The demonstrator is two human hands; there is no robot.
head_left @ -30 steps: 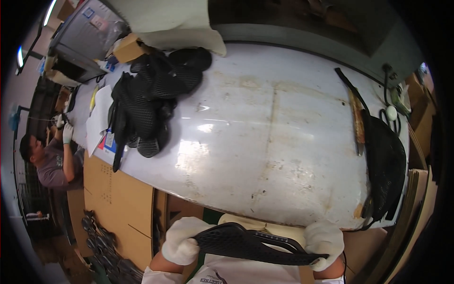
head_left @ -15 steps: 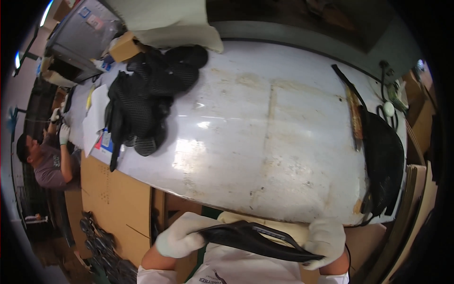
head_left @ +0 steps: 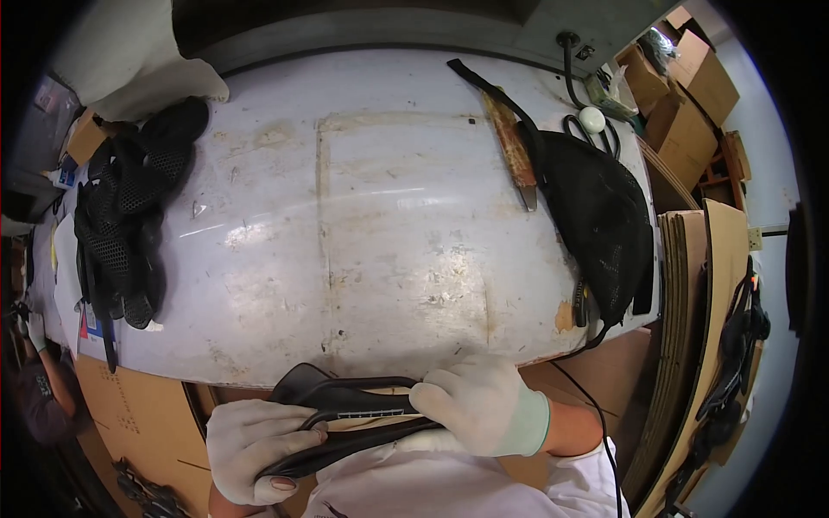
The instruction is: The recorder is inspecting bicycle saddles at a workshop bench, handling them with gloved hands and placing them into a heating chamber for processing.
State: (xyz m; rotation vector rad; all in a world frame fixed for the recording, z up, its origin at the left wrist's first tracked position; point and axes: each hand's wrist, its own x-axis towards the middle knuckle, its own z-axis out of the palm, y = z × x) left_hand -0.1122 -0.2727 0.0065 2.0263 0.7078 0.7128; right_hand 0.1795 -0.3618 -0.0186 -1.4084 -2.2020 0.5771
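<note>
Both of my hands wear white gloves with bare fingertips showing on the left one. Between them, by the table's near edge, is a black flexible piece (head_left: 363, 401) with a long open slot and a pale, ruler-like strip along it. My left hand (head_left: 255, 449) is closed round its left end, thumb and a fingertip pressed on the lower band. Gripping the right end is my right hand (head_left: 484, 406), fingers curled over the upper band. The two bands stand apart, and a flap rises at the upper left.
Black mesh pieces (head_left: 129, 207) are heaped on the table's left. At right lie a black mesh item (head_left: 596, 216), a tape-wrapped blade-like tool (head_left: 511, 142) and a cable with a white ball (head_left: 591, 120). Cardboard sheets (head_left: 682, 285) stand right; a co-worker (head_left: 43, 393) is far left.
The view has swung right. My hands have come closer together, and the black piece has turned so that its slot opens between them. My right hand now grips its upper band.
</note>
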